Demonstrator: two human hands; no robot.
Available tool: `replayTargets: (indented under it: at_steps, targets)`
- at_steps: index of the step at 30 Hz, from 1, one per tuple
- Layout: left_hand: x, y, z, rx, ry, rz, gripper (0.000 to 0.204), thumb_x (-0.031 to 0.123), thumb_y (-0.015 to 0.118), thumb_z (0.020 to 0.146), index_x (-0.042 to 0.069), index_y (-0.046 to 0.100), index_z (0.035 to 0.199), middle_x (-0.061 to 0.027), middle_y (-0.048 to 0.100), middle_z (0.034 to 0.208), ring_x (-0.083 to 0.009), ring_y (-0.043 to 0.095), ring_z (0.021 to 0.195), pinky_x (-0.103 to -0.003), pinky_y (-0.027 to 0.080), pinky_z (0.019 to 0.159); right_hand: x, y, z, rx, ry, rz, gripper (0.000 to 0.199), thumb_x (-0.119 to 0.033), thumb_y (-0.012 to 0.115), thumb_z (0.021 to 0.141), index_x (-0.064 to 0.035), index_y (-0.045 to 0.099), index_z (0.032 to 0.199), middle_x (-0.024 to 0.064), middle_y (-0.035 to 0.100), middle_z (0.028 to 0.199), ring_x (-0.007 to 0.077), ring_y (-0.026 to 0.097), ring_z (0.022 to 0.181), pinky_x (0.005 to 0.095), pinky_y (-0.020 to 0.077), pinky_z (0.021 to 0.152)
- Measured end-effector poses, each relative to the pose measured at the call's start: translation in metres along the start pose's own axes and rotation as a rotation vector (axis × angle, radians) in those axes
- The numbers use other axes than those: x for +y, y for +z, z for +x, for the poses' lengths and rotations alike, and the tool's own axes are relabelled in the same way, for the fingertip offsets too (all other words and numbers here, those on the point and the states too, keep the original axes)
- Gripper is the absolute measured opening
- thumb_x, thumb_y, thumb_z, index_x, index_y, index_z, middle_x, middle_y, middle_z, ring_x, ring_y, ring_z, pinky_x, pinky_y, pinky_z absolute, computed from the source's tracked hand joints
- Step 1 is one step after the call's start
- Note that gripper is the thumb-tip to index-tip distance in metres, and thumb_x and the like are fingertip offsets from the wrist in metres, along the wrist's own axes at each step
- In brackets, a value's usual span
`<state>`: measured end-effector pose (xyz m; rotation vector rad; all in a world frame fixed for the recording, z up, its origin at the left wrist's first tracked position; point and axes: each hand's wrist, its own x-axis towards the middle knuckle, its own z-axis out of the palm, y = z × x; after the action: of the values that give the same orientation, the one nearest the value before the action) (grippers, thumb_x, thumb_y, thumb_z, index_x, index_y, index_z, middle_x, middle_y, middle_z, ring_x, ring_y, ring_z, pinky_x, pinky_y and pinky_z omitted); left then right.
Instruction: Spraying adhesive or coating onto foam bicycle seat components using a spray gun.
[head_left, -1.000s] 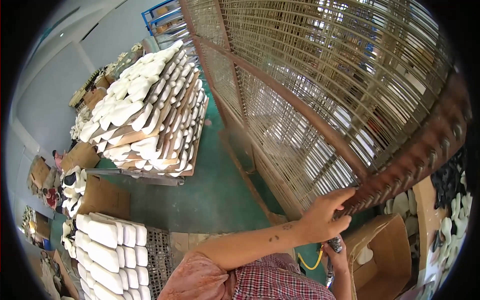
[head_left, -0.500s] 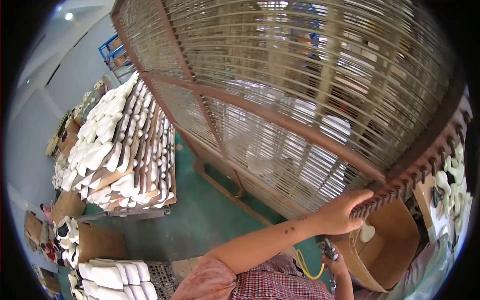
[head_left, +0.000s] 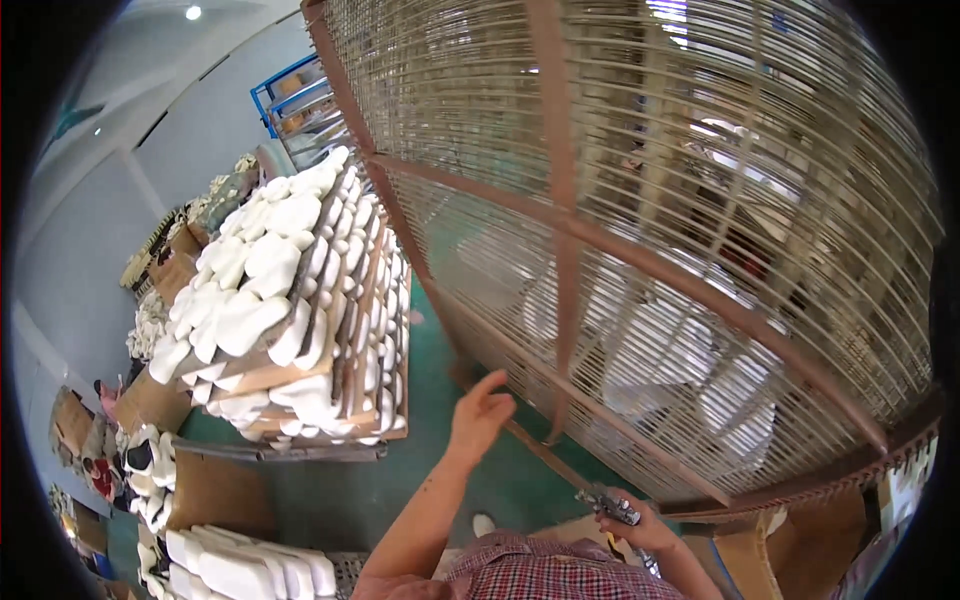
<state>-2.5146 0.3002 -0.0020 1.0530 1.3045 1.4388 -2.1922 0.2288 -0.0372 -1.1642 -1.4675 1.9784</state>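
Observation:
My left hand (head_left: 483,412) reaches forward at the middle, fingers apart, holding nothing. It is near the lower bar of a tall brown frame rack (head_left: 566,300) strung with thin rods, and I cannot tell whether it touches. Low on the right, my right hand (head_left: 645,530) grips a silver metal spray gun (head_left: 612,506), whose front points left. A bit of yellow hose shows below the gun. To the left of my left hand stands a tall stack of boards carrying white rounded pads (head_left: 265,270).
White slab-like pieces (head_left: 240,560) stand in rows at lower left, beside a cardboard sheet (head_left: 225,495). An open cardboard box (head_left: 820,545) is at lower right. Green floor (head_left: 425,480) runs between stack and rack. A blue shelf frame (head_left: 290,95) stands far back.
My left hand has let go of the rack's spring-lined edge and swung left. The right hand with the spray gun has moved left and up. The view has turned, shifting the rack and stack rightward.

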Motion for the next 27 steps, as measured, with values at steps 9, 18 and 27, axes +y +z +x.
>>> replayTargets:
  at_steps: [9,18,27]
  targets:
    - [0.097,-0.143,0.157,0.21,0.3,0.044,0.052,0.0,0.058,0.079,0.008,0.046,0.129,-0.0123,0.054,0.112,-0.015,0.051,0.098,-0.027,0.043,0.081,-0.071,0.114,0.139,0.001,-0.163,-0.312,0.057,-0.036,0.064,0.084,-0.0076,0.043,0.129,0.0097,0.057,0.11,0.0176,0.053,0.102,0.0299,0.0408,0.089]
    - [0.125,-0.144,0.3,0.245,0.641,0.117,0.047,0.001,0.053,0.081,0.003,0.046,0.127,-0.0084,0.047,0.129,-0.0193,0.044,0.119,-0.032,0.033,0.099,-0.088,0.1,0.23,0.098,-0.076,-0.127,0.057,-0.035,0.063,0.084,-0.0103,0.042,0.131,0.0081,0.059,0.101,0.0167,0.055,0.092,0.029,0.0439,0.08]
    - [0.146,-0.147,0.414,0.459,1.077,0.491,0.039,0.011,0.047,0.086,-0.002,0.047,0.123,-0.018,0.042,0.131,-0.0367,0.036,0.123,-0.046,0.024,0.104,-0.085,0.075,0.302,0.394,-0.145,-0.366,0.058,-0.037,0.064,0.082,-0.0089,0.044,0.129,0.0139,0.062,0.104,0.0239,0.06,0.098,0.0335,0.0459,0.082]
